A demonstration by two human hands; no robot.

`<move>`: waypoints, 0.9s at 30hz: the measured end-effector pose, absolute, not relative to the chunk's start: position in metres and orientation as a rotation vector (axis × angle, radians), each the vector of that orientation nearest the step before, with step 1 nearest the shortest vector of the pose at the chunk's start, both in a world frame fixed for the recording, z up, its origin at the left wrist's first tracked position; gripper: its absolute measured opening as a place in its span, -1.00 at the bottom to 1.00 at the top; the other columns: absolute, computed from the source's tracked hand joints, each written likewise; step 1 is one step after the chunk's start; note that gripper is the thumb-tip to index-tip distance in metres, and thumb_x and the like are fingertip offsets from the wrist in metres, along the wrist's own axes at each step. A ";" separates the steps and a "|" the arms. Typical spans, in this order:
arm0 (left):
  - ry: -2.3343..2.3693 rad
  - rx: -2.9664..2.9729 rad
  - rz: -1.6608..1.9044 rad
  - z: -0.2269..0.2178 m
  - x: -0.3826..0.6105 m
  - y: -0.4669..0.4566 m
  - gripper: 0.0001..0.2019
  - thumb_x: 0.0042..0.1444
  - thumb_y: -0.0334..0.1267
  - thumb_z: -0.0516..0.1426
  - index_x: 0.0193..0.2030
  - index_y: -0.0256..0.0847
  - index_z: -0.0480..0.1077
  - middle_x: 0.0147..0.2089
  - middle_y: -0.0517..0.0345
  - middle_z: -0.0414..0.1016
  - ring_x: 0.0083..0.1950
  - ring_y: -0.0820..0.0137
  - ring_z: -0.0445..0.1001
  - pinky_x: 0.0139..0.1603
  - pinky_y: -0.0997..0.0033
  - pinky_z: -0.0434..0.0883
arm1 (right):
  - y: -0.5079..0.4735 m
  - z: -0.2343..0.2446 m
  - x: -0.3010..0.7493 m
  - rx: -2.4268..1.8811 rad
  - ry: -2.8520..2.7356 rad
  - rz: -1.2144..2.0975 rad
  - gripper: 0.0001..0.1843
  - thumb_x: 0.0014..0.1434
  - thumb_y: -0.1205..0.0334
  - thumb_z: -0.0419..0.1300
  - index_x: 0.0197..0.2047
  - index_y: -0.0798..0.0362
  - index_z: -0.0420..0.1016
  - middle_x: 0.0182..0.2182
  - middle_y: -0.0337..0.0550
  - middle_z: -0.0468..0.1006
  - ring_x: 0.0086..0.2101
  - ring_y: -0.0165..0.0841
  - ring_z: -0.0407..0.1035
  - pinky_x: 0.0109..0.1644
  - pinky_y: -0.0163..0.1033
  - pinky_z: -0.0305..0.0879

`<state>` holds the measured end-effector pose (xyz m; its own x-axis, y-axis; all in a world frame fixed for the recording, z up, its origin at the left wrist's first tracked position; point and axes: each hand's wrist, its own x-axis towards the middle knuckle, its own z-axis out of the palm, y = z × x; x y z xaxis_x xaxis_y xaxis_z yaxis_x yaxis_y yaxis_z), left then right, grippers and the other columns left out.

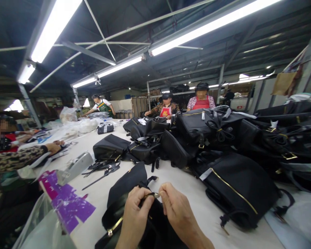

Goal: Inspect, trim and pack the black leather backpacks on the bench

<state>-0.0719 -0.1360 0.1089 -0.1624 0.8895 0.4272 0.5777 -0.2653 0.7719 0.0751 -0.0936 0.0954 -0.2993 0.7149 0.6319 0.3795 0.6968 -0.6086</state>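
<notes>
A black bag (126,186) with a gold zip lies on the table right in front of me, partly behind my hands. Above it, my left hand (136,211) is closed in a pinch on a thin black strap (149,194). A small pale, shiny piece (156,195) shows at the strap's end, between my two hands. My right hand (176,209) is also pinched, its fingertips right beside that piece. What lies between the right fingers is hidden.
Black bags (233,183) are heaped along the right and ahead. Loose black straps (103,168) lie to the left, near a grey device (79,166) and purple tape (67,202) on the table edge. A co-worker's patterned sleeve (23,155) reaches in at left; other people work across the table.
</notes>
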 end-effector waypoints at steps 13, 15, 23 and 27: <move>1.830 1.873 1.398 0.096 -0.068 -0.137 -0.75 0.21 -0.16 0.05 -0.46 -0.15 0.40 -0.43 0.17 0.38 -0.30 0.26 0.38 -0.20 0.30 0.26 | -0.092 0.100 0.080 -0.798 -2.020 0.215 -0.67 0.40 0.25 -0.16 -0.38 -0.02 0.27 -0.57 -0.29 0.41 -0.59 -0.38 0.33 -0.49 -0.28 0.06; 1.830 1.835 1.457 0.090 -0.070 -0.135 -0.75 0.21 -0.13 0.07 -0.45 -0.14 0.41 -0.43 0.19 0.39 -0.31 0.27 0.39 -0.22 0.33 0.27 | -0.091 0.101 0.082 -0.800 -2.006 0.424 -0.67 0.40 0.20 -0.13 -0.40 -0.02 0.26 -0.58 -0.31 0.39 -0.57 -0.39 0.33 -0.45 -0.31 0.12; 1.797 1.731 1.725 0.081 -0.064 -0.130 -0.73 0.22 -0.07 0.08 -0.42 -0.12 0.45 -0.42 0.19 0.43 -0.28 0.25 0.39 -0.15 0.30 0.25 | -0.086 0.106 0.090 -0.761 -1.719 0.952 -0.65 0.35 0.00 -0.08 -0.36 0.00 0.33 -0.58 -0.30 0.44 -0.59 -0.38 0.38 -0.45 -0.32 0.31; 1.768 1.747 1.776 0.076 -0.064 -0.127 -0.71 0.20 -0.03 0.09 -0.44 -0.11 0.45 -0.44 0.19 0.44 -0.31 0.26 0.39 -0.11 0.29 0.28 | -0.087 0.104 0.087 -0.777 -1.701 0.926 -0.73 0.28 0.06 0.04 -0.16 0.02 0.46 -0.35 -0.17 0.56 -0.49 -0.36 0.45 -0.42 -0.33 0.37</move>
<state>-0.0644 -0.1270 0.0764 -0.3436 0.7110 0.6135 0.6103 -0.3275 0.7213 0.0866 -0.0874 0.1044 -0.2858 0.8393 0.4624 0.0673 0.4989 -0.8640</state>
